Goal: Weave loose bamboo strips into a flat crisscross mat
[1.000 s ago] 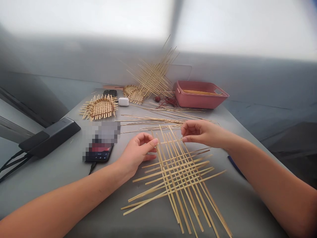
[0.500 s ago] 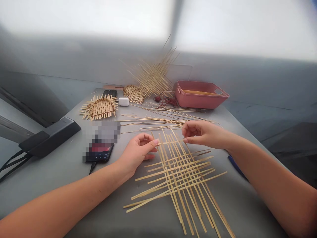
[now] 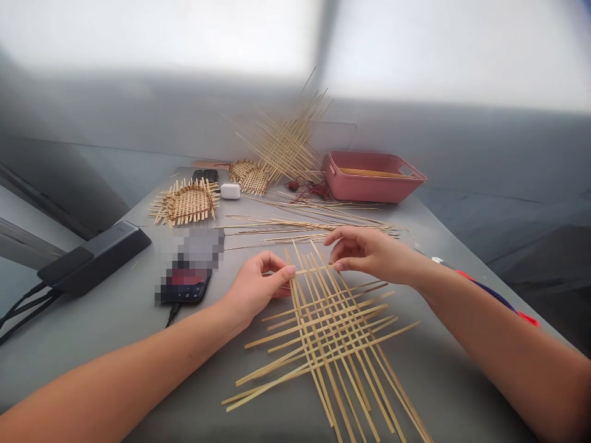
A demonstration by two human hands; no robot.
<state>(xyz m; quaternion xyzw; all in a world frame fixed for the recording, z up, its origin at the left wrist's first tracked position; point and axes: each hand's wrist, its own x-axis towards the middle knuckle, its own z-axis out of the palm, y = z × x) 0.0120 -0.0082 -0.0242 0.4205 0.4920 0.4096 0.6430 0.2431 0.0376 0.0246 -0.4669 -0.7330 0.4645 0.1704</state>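
A loose lattice of woven bamboo strips (image 3: 330,335) lies on the grey table in front of me, its long ends sticking out on all sides. Across its far end runs a thin crosswise strip (image 3: 313,269). My left hand (image 3: 265,277) pinches that strip's left end between thumb and fingers. At the other end, my right hand (image 3: 355,249) closes thumb and fingertips on the same strip. The lengthwise strips pass between the two hands. Fingers curled behind each pinch are partly hidden.
Loose thin strips (image 3: 295,224) lie beyond my hands. Behind them are a pink bin (image 3: 373,178), reddish cord (image 3: 314,189), a leaning woven piece (image 3: 286,144) and a small woven tray (image 3: 189,202). A phone (image 3: 191,286), white case (image 3: 230,191) and black power strip (image 3: 95,255) sit leftward.
My right hand has moved a little left along the far end of the lattice. The lattice has shifted slightly left. Red and blue handles now show beside my right forearm.
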